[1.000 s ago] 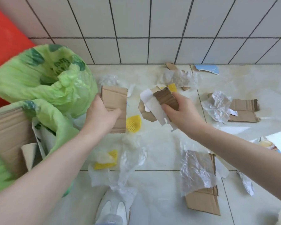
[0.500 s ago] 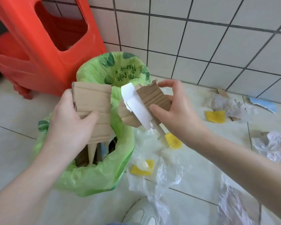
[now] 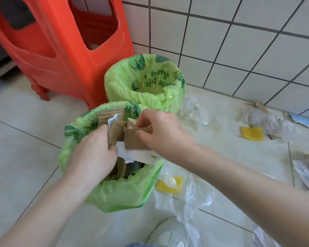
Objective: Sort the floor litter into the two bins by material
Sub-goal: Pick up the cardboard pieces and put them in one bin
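Two bins lined with green bags stand by the wall. The near bin is packed with cardboard and paper scraps. The far bin looks nearly empty inside. Over the near bin's mouth, my left hand grips a brown cardboard piece and pushes it down among the scraps. My right hand pinches another cardboard piece with a white paper strip hanging under it, right beside the left hand.
A red plastic stool stands left of the bins. Clear plastic film, yellow foam nets and cardboard bits lie on the tiled floor to the right. A white shoe shows at the bottom edge.
Both hands have carried their cardboard down from above the bins into the mouth of the near bin. The view has swung left and down onto both bins.
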Motion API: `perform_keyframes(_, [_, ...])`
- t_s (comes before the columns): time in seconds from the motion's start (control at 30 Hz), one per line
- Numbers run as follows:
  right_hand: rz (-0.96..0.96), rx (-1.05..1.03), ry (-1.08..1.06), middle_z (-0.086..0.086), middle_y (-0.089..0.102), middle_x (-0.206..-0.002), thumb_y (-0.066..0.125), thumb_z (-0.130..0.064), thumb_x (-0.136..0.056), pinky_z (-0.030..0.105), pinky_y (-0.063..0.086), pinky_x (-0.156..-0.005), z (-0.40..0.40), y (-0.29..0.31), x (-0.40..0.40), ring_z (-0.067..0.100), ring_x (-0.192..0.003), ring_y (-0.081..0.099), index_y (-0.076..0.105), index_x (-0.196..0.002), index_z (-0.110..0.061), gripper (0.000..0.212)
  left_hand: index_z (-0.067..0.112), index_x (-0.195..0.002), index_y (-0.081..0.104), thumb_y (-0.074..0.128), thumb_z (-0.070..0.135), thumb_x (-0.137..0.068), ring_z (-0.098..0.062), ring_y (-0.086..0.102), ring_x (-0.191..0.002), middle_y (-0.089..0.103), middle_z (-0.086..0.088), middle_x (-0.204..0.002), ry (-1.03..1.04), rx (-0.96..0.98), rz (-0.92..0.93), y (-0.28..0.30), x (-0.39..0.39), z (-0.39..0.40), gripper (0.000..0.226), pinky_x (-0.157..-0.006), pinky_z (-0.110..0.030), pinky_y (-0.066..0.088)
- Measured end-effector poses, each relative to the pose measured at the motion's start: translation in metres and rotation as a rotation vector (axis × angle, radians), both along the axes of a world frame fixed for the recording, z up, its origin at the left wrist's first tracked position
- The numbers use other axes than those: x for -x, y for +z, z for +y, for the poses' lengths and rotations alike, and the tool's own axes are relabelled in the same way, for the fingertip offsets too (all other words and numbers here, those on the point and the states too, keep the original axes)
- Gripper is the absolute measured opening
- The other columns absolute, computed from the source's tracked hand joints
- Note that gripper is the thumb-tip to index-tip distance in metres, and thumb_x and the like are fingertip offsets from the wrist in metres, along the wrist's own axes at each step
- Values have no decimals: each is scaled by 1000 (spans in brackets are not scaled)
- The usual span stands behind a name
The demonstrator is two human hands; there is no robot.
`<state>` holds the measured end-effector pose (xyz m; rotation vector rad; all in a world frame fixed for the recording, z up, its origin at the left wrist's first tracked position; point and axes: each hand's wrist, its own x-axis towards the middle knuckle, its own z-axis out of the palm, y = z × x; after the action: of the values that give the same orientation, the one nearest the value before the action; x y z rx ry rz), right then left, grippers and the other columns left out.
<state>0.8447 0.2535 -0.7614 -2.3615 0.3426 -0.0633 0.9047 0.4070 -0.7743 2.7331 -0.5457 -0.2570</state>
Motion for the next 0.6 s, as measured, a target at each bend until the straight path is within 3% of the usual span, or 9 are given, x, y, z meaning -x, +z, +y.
perform_keyframes(0.1, [-15, 46, -10, 4, 64, -98, 58, -13, -86, 34, 52, -75, 0, -7, -6, 21, -91, 59, 61, -102, -14, 16, 23, -100, 50, 57, 26, -86, -30, 56, -81, 60, 1, -87, -2, 13, 40, -4, -4, 1, 16, -70, -41, 50])
perform_keyframes(0.2, [-84, 64, -55, 1, 52, -95, 60, -14, -85, 26, 41, -64, 3, -9, -14, 20, -82, 53, 61, -99, -14, 14, 29, -110, 51, 63, 32, -83, -29, 57, -90, 59, 4, -92, 48, 140, -9, 0, -9, 1, 30, -71, -38, 46])
perform_keyframes(0.3, [-91, 48, -24, -1, 45, -95, 60, -14, -85, 22, 35, -58, 11, -10, -19, 18, -78, 50, 62, -100, -14, 15, 32, -104, 55, 67, 30, -80, -28, 58, -83, 63, 6, -92, 42, 150, -79, -4, -14, 5, 27, -66, -38, 46])
perform_keyframes(0.37, [-72, 32, 11, 0, 45, -98, 58, -12, -86, 21, 37, -63, 13, -12, -20, 18, -81, 51, 63, -101, -13, 16, 29, -100, 58, 68, 26, -79, -28, 59, -79, 67, 3, -91, -2, 93, -111, -10, -15, 9, 24, -65, -38, 50])
perform_keyframes(0.5, [-47, 111, -8, 8, 48, -104, 51, -1, -87, 37, 50, -76, 10, -19, -21, 29, -85, 55, 63, -94, -3, 14, 22, -94, 61, 69, 20, -78, -30, 61, -81, 67, -1, -83, -50, 73, -90, -23, -14, 9, 18, -65, -40, 52])
perform_keyframes(0.6, [-58, 268, 8, 10, 46, -99, 53, 10, -80, 44, 51, -70, 13, -21, -20, 31, -79, 51, 58, -82, 0, 12, 18, -90, 59, 68, 17, -79, -28, 61, -75, 63, -2, -76, -77, 36, -61, -34, -13, 6, 14, -61, -41, 53])
